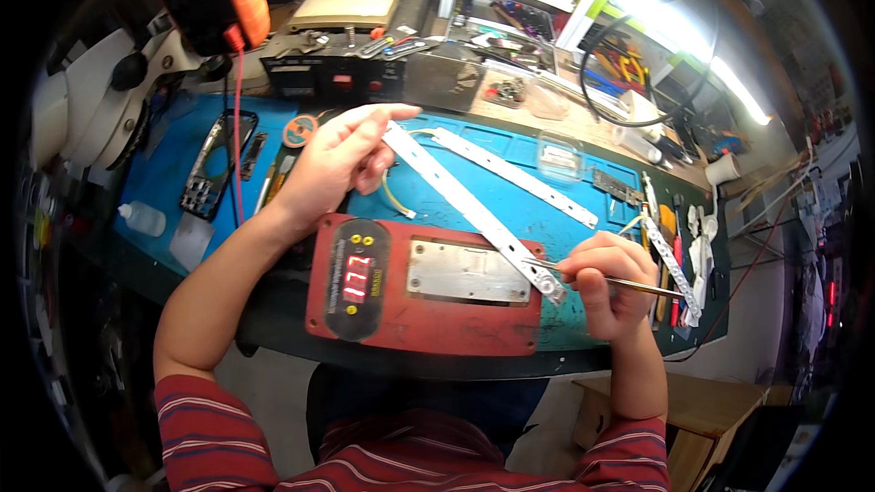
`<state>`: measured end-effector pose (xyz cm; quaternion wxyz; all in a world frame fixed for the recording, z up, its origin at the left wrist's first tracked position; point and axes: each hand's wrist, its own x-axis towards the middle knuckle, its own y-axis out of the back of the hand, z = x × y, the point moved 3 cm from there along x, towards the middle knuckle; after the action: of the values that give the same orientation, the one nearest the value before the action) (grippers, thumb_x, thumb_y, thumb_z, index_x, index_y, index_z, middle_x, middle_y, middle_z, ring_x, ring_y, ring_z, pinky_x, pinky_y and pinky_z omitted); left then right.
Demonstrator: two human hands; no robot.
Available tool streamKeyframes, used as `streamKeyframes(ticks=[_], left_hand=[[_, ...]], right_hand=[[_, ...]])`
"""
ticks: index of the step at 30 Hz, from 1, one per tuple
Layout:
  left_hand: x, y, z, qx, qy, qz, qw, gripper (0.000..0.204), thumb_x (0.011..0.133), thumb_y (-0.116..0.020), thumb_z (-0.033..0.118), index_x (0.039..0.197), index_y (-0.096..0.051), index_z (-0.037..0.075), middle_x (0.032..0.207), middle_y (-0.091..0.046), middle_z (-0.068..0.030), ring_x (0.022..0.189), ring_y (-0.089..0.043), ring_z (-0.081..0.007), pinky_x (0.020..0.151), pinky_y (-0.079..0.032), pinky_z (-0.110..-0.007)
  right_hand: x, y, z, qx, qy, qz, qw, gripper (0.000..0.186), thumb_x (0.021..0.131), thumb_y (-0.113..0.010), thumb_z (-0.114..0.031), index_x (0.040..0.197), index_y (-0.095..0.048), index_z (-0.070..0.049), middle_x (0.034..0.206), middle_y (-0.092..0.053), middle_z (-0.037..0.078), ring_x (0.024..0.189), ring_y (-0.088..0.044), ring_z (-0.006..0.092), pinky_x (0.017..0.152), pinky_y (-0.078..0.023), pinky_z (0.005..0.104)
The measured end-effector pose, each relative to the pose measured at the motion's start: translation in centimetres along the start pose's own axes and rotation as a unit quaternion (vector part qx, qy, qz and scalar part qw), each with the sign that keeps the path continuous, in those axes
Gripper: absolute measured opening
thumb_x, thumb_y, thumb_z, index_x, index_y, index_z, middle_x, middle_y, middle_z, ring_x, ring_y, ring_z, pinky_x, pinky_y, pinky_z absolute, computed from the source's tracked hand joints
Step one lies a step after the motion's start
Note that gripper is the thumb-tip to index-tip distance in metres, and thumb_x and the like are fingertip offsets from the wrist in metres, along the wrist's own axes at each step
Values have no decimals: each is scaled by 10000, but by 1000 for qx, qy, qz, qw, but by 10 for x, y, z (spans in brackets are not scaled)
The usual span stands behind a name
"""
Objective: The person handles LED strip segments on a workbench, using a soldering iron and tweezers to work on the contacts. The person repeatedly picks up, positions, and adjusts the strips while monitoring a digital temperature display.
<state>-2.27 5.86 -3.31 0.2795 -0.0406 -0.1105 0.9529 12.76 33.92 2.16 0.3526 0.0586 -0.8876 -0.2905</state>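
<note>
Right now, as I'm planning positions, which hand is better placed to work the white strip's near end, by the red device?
Likely the right hand: its slim metal tool points at that end of the white strip, while the left hand is at the far end.

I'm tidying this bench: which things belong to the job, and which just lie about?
In use:
- long white strip, in the left hand
- tweezers, in the right hand
- red device under the strip

Apparently lying about:
- small white bottle
- black frame
- orange reel
</note>
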Motion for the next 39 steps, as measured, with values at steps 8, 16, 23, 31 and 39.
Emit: streamKeyframes(ticks=[8, 16, 23, 31, 39], left_hand=[[-2, -1, 3, 2, 13, -16, 1000, 448, 1112, -460, 348, 1400, -559, 19, 715, -435, 55, 587, -355, -16, 505, -283, -189], [-1, -3, 2, -1, 5, -26, 1000, 448, 1099, -498, 348, 1422, -537, 40, 734, -458, 54, 609, -390, -23, 538, -324, -192], [-3, -3, 4, 4, 8, -10, 1000, 422, 1095, -516, 327, 1402, -557, 40, 735, -464, 55, 609, -399, -22, 535, -318, -192], [0, -3, 2, 20, 10, -17, 1000, 383, 1089, -535, 283, 1379, -577, 36, 751, -496, 54, 604, -398, -13, 525, -300, -178], [-1, -1, 2, 16, 15, -15, 1000, 373, 1081, -553, 269, 1376, -579, 42, 749, -508, 55, 596, -391, -5, 508, -274, -172]], right_hand=[[-3, -2, 1, 2, -10, 1, 1000, 135, 961, -647, -110, 894, -679, 3, 754, -713, 103, 583, -645, 199, 503, -470, 293], [-3, 0, 2, -5, -6, 2, 1000, 138, 960, -645, -109, 891, -677, 6, 746, -705, 104, 583, -641, 199, 507, -468, 288], [-4, -1, 3, 2, 0, -1, 1000, 115, 954, -647, -91, 893, -679, 1, 752, -708, 101, 579, -637, 197, 504, -467, 289], [-2, 1, 1, 4, -5, -7, 1000, 105, 952, -647, -85, 902, -679, 1, 760, -713, 98, 588, -644, 199, 509, -477, 290], [1, 0, 0, 11, 0, -7, 1000, 100, 956, -648, -80, 909, -686, 0, 761, -714, 99, 591, -648, 197, 511, -481, 291]])
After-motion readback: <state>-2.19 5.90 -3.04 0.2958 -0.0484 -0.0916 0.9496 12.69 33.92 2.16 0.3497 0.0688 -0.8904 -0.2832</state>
